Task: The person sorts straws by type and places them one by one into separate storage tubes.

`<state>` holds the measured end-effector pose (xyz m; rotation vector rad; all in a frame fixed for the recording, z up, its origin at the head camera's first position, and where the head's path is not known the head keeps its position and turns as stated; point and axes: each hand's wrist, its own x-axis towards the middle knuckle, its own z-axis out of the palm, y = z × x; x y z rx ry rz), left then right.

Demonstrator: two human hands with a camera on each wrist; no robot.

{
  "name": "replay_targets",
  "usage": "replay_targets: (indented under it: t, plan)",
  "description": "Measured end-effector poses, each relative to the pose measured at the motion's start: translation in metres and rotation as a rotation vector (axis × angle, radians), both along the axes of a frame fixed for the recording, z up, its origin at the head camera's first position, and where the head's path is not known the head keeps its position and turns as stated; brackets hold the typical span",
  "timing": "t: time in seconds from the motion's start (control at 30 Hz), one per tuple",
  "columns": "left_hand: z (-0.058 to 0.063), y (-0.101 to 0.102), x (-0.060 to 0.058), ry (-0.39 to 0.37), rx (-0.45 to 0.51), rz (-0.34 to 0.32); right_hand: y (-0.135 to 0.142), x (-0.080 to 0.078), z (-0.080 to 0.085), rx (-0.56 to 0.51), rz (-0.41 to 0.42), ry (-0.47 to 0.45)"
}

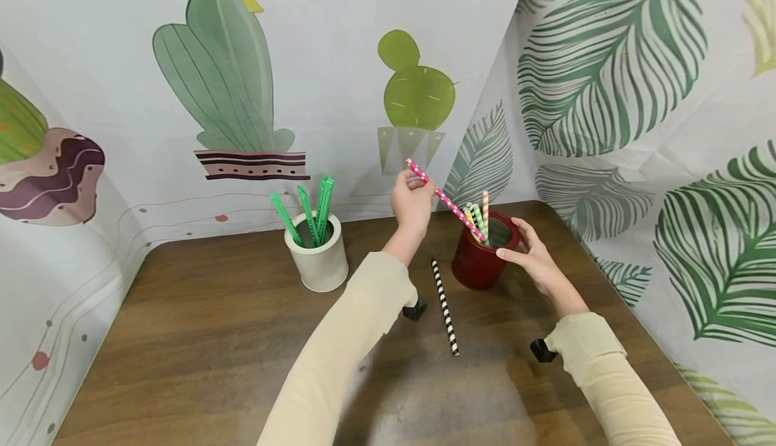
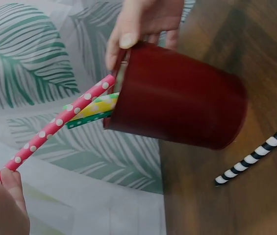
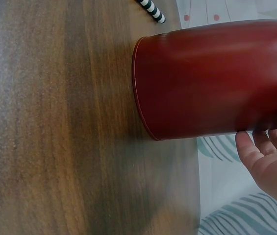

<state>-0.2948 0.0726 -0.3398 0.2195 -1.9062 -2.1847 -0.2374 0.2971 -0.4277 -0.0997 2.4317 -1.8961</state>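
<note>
A pink paper straw with white dots (image 1: 445, 200) slants down over the rim of the dark red cup (image 1: 475, 265). My left hand (image 1: 412, 205) pinches the straw near its upper end, as the left wrist view also shows. Yellow, green and orange-striped straws (image 1: 485, 207) stand inside that cup. My right hand (image 1: 536, 264) holds the cup at its right side, thumb at the rim; in the right wrist view its fingertips (image 3: 246, 144) touch the cup wall. A black-and-white striped straw (image 1: 445, 308) lies on the table left of the cup.
On the left stands a white cup (image 1: 321, 267) holding several green straws (image 1: 309, 213). Both cups stand on the brown wooden table (image 1: 230, 325) near its back edge. Behind is a wall covering (image 1: 339, 82) printed with cacti and leaves.
</note>
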Motion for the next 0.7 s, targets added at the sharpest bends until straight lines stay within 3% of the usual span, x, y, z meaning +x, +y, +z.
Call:
replay_targets:
  t: [0.23, 0.5, 0.7]
  plan:
    - [-0.019, 0.013, 0.005, 0.048, -0.109, 0.019, 0.002, 0.000, -0.002, 0.012, 0.001, 0.001]
    - [-0.031, 0.024, 0.013, 0.049, -0.246, 0.042, 0.001, 0.000, -0.001, 0.003, -0.002, 0.005]
    - [-0.038, 0.031, 0.019, 0.056, -0.284, -0.011, 0.002, -0.002, -0.004, 0.000, -0.005, 0.013]
